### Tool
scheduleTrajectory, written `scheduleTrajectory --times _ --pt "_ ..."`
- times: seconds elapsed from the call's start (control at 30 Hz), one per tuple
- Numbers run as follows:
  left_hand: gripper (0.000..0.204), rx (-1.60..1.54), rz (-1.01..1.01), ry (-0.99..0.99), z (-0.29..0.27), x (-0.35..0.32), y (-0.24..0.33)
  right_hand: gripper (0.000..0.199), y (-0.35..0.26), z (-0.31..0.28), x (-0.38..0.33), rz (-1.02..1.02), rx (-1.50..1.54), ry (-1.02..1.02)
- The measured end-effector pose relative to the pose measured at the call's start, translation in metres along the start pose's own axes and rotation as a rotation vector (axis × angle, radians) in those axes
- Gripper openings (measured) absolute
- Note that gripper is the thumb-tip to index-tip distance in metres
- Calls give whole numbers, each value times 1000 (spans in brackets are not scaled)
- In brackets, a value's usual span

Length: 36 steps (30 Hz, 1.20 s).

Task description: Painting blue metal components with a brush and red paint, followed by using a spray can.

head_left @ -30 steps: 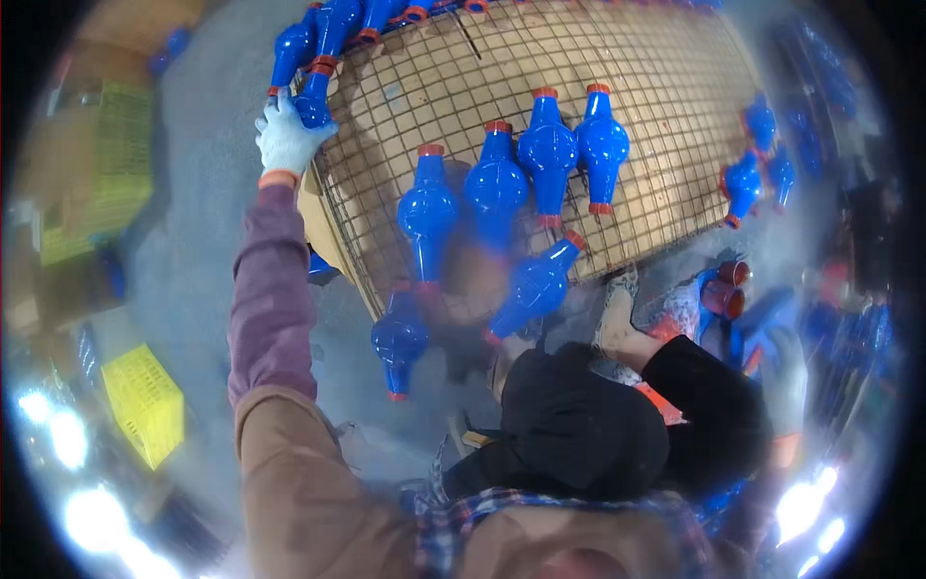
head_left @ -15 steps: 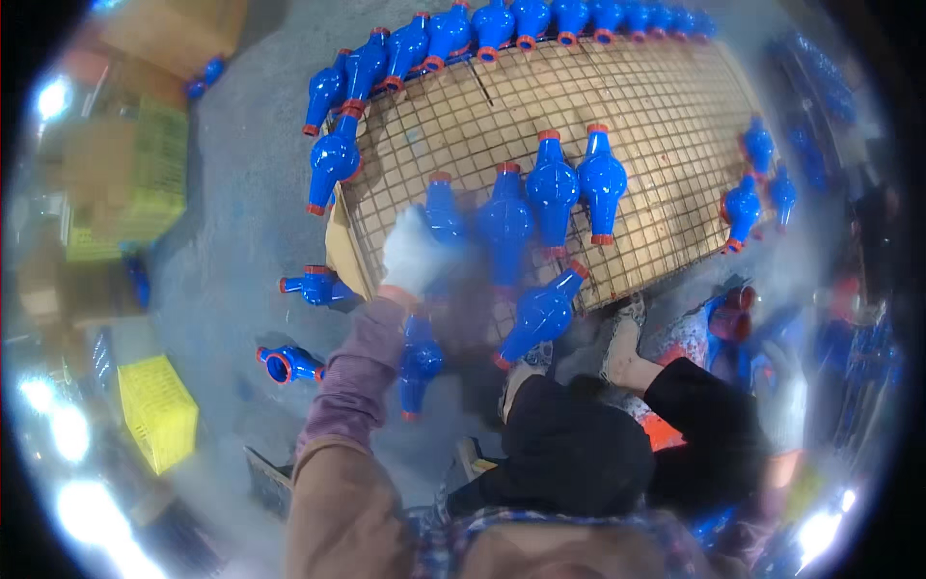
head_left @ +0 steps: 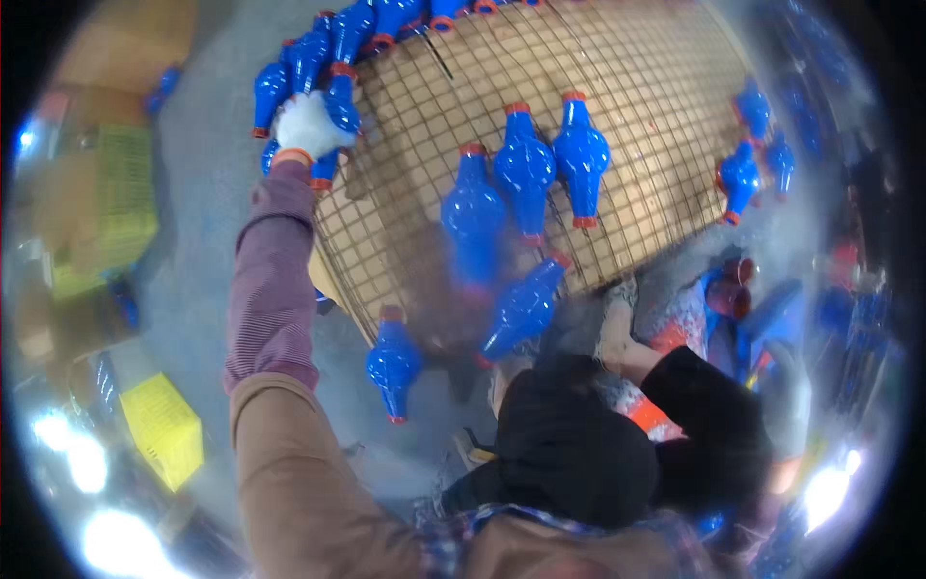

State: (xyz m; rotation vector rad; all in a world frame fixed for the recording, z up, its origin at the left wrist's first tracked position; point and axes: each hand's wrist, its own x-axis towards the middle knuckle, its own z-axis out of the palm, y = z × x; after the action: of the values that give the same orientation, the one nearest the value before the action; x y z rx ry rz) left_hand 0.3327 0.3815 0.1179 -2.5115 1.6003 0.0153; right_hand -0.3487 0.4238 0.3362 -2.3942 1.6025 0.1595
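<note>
My left hand [head_left: 307,127], in a white glove, reaches to the far left corner of the wire mesh rack. It is closed around a blue valve body [head_left: 340,104] with red ends, partly covered by the fingers. Touching this spot is a row of similar valve bodies [head_left: 311,56] along the rack's far edge. Two valve bodies [head_left: 582,159] lie side by side mid-rack, and a blurred one [head_left: 473,217] is left of them. Low on the right is my right hand [head_left: 786,400], also gloved and smeared; its fingers cannot be made out.
The mesh rack [head_left: 656,145] lies over brown board. Nearer me are a tilted valve body [head_left: 526,309] and another [head_left: 394,369] by the rack's near left corner. More valve bodies [head_left: 741,181] cluster at its right. A yellow crate [head_left: 164,429] stands left on the grey floor.
My left hand has moved away from me and leftward, from the rack's near left part to the row's end, carrying a valve body. The view has shifted slightly. The right hand stays low right.
</note>
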Motion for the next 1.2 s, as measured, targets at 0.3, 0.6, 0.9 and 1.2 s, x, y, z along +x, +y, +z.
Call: scheduleTrajectory --times 0.3,0.6,0.9,1.2 --pt "66 -255 0 243 4 -71 58 36 -8 0 0 70 66 -4" --pt "81 -467 -118 -107 -47 -175 204 37 -32 -5 1 -77 178 39" --pt "70 -539 0 -78 -37 -100 136 35 -41 -8 7 29 203 12" --pt "83 -1 19 27 -20 27 75 35 -47 -8 11 18 160 55"
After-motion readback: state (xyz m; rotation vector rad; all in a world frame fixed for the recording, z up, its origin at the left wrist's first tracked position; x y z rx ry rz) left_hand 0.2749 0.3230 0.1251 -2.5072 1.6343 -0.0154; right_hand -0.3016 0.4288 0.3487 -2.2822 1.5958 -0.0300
